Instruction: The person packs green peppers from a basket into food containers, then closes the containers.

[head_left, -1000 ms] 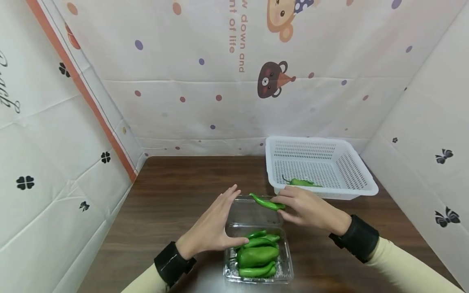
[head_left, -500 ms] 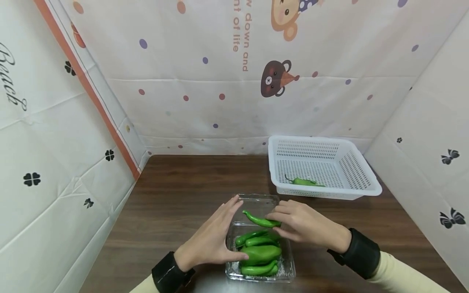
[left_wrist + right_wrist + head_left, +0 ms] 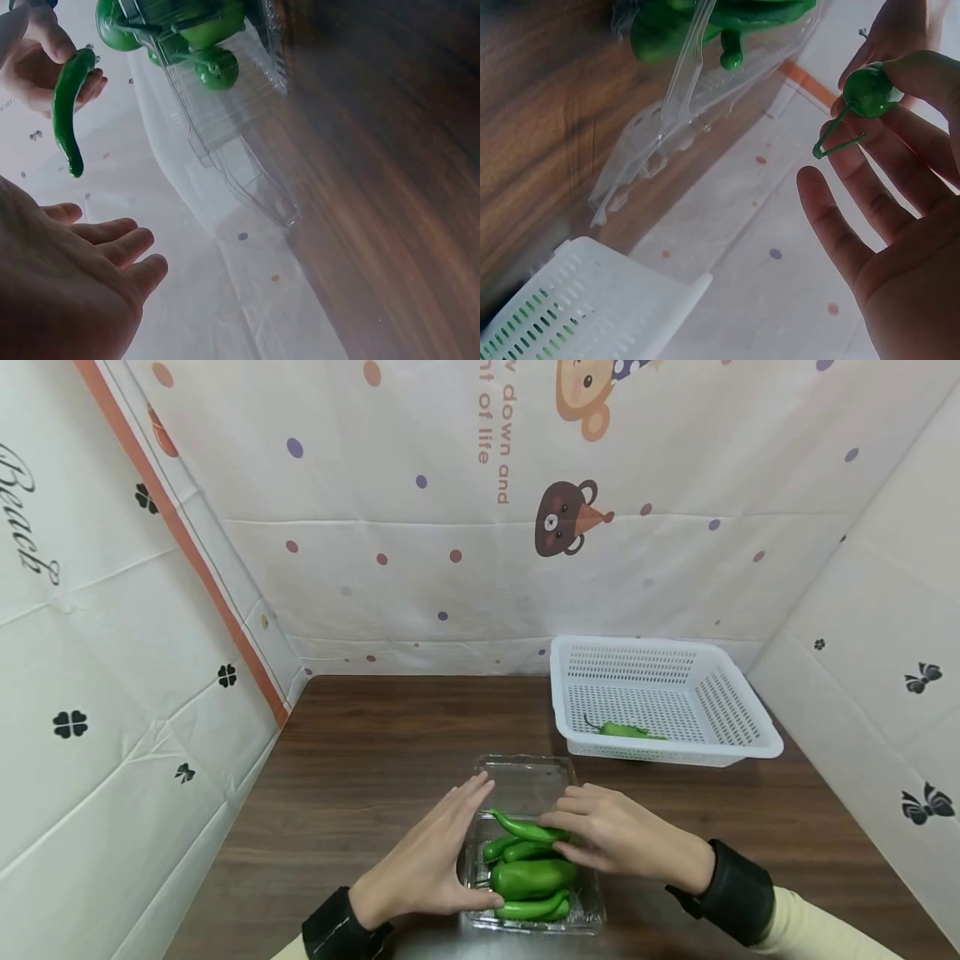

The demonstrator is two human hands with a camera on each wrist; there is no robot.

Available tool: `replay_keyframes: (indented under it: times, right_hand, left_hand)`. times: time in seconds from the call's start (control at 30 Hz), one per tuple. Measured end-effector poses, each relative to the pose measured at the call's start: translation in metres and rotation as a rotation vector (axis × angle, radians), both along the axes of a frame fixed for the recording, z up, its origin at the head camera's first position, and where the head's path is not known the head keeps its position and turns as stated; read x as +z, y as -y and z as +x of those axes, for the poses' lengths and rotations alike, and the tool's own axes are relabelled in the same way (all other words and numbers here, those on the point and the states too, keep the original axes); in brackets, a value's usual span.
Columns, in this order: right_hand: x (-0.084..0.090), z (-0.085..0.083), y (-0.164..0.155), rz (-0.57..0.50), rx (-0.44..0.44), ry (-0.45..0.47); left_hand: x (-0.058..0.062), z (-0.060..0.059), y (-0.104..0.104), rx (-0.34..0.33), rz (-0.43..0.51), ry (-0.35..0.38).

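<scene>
My right hand (image 3: 630,833) pinches a slim, curved green pepper (image 3: 519,827) by its stem end, between thumb and fingers. The pepper is above the far end of a clear plastic box (image 3: 592,917), its tip toward the left. In the right wrist view, the stem end of this pepper (image 3: 868,90) shows its thin stalk. Several green peppers lie in the box, among them a thick one (image 3: 534,878). Beside the box's left side is my left hand (image 3: 423,870), fingers straight and thumb spread over the peppers' near left ends, holding nothing.
The box's clear lid (image 3: 521,782) is folded back on the brown wooden table (image 3: 375,752). A white perforated basket (image 3: 675,753) stands at the back right, with green pepper (image 3: 626,730) inside. Patterned white sheets (image 3: 337,602) enclose the table's back and sides.
My right hand has brought the held pepper down and toward me, from over the lid to over the box. The left hand has shifted slightly nearer, still spread.
</scene>
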State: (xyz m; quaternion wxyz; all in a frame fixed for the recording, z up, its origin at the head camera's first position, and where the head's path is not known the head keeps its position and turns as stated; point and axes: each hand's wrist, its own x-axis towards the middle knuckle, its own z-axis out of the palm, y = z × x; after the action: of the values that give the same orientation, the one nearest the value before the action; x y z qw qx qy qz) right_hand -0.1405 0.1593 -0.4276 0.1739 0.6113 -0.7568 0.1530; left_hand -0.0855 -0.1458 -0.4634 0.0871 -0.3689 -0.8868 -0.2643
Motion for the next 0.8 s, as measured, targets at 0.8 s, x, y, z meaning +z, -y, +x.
replay_keyframes:
  times: [0.8]
  right_hand:
    - [-0.017,0.005,0.005,0.077,-0.009,0.024]
  left_hand:
    - [-0.015,0.009,0.001,-0.020,-0.016,0.042]
